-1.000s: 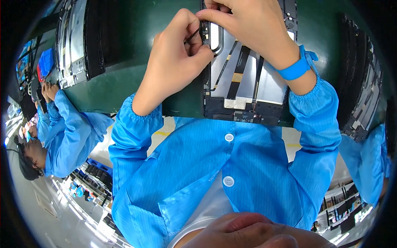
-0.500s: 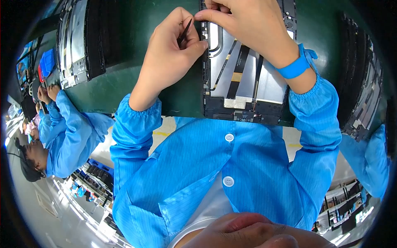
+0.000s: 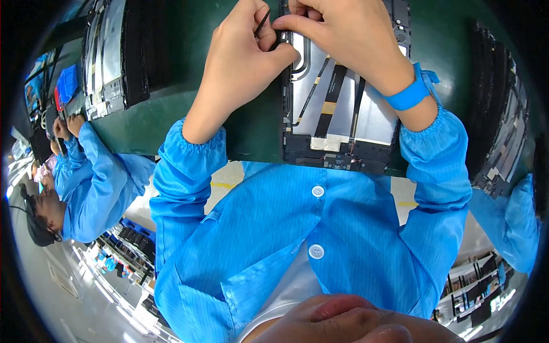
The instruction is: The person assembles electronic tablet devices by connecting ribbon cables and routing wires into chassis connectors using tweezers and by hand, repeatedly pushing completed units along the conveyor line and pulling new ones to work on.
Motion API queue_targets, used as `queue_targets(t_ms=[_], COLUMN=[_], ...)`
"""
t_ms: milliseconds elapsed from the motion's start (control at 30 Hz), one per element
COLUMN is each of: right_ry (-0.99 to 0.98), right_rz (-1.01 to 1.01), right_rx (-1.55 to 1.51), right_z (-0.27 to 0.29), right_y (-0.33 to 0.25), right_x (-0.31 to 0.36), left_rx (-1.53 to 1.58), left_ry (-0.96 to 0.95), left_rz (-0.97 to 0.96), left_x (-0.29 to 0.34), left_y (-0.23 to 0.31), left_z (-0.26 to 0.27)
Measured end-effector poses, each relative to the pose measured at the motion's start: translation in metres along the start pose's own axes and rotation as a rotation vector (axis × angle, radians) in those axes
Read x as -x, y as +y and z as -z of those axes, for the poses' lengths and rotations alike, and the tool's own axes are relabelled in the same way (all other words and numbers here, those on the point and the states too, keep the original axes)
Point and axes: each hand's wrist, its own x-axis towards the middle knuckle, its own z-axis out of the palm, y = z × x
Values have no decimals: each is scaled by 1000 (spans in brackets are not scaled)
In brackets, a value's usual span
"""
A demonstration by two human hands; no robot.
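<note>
An opened tablet-like device (image 3: 377, 123) lies in front of me, with silver panels, black ribbon cables (image 3: 326, 123) and gold tape. My left hand (image 3: 237, 66) is at its left edge, fingers curled around a thin black pointed tool (image 3: 262, 23); its thumb reaches over the device's edge. My right hand (image 3: 357, 43) lies across the upper part of the device. Its thumb and bent fingers are closed at the upper left edge, and whatever they pinch is hidden. A blue band (image 3: 407, 96) circles my right wrist.
Another opened device (image 3: 106, 63) lies on the green table (image 3: 177, 74) at the left, and one more (image 3: 503, 126) at the right. At the far left, a person in a blue smock (image 3: 94, 188) works near a blue bin (image 3: 67, 83).
My left hand has shifted up and slightly right, its thumb reaching further over the device's edge, and the black tool has risen with it. My right hand has barely moved.
</note>
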Motion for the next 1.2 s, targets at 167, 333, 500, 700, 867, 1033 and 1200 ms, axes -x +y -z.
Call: queue_targets(t_ms=[167,333,500,700,867,1033,1200], right_ry=[24,17,40,354,208,101,-97], right_rz=[37,56,-65,-372,-414,-694,-731], right_rx=[0,65,-89,-634,-1200,-1365,-1041], right_z=[-1,-10,-10,21,39,0,-41], right_y=[5,17,16,-10,-50,-21,25], right_x=[-1,1,2,-1,-26,-104,-204], left_rx=[-240,72,261,259,554,-435,-279], left_ry=[-2,96,53,213,56,943,1131], left_rz=[271,255,47,-57,-470,-367,-201], left_x=[0,27,81,123,137,124,103], left_y=[29,49,63,49,55,19,-11], left_z=[2,16,41,74,99,141,242])
